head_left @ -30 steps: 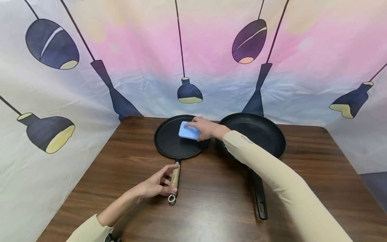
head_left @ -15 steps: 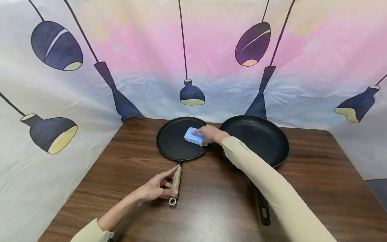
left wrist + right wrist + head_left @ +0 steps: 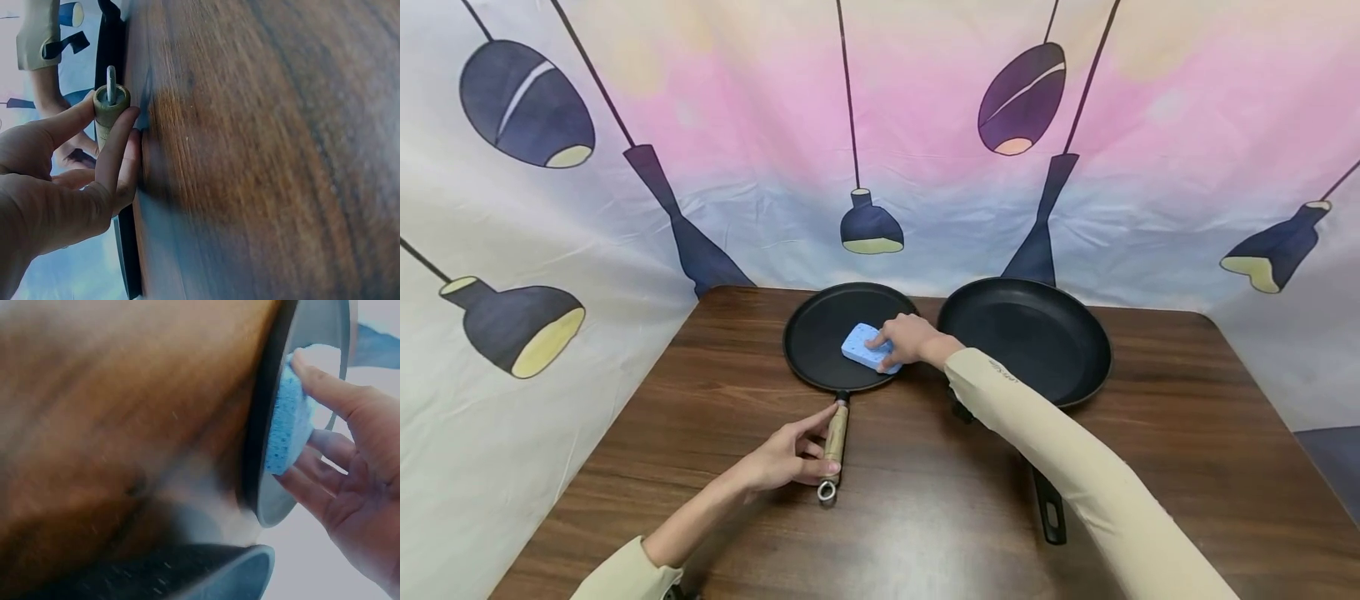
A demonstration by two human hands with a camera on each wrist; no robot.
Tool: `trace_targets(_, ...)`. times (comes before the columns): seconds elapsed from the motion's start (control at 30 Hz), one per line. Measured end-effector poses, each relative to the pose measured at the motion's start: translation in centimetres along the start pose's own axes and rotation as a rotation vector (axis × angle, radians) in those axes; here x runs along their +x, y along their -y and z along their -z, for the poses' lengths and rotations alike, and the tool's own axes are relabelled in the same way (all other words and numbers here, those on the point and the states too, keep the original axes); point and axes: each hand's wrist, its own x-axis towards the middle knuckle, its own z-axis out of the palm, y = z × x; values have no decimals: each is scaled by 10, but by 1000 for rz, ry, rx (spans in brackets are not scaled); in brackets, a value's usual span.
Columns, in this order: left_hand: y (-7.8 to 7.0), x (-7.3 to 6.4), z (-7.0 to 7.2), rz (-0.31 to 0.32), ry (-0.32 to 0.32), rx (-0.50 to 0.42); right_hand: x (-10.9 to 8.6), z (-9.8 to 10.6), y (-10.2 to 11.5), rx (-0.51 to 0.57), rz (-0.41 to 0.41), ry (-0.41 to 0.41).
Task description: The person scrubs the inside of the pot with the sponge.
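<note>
A flat black round pan (image 3: 820, 329) lies at the back of the table, its wooden handle (image 3: 836, 433) pointing toward me. My left hand (image 3: 790, 454) grips that handle from the left; in the left wrist view the fingers (image 3: 115, 153) and thumb pinch it near the end with the metal ring (image 3: 111, 84). On the pan's surface, toward its right front, sits a light blue sponge (image 3: 863, 345). My right hand (image 3: 910, 340) holds the sponge; the right wrist view shows thumb and fingers on opposite sides of the sponge (image 3: 286, 422), which is right against the pan (image 3: 259, 444).
A larger, deeper black frying pan (image 3: 1030, 333) stands just right of the flat one. Its black handle (image 3: 1048, 508) points toward me, partly behind my right sleeve (image 3: 1075, 450). A cloth printed with lamps (image 3: 760, 217) hangs behind the wooden table (image 3: 925, 517).
My right hand has slid the sponge over the pan, from the upper right toward the front edge. My left hand keeps its hold on the handle. The head view has shifted slightly.
</note>
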Motion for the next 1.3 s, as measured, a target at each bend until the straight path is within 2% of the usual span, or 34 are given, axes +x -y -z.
trace_targets(0.2,-5,-1,5,19,5,6,-3,-13,16,-32,54,-42)
trace_targets(0.4,-8,3,7,8,11,14,3,-16,33,-42,88,-53)
trace_targets(0.6,-5,4,6,28,-11,-28,10,-23,49,-19,104,-59)
trace_targets(0.8,-3,2,2,46,-19,-62,24,-30,55,-26,117,-79)
trace_targets(1.07,-2,3,-1,20,-17,-32,54,-28,61,-54,36,-82)
trace_targets(1.3,-4,4,-1,33,-19,-26,78,-24,63,-91,-39,-127)
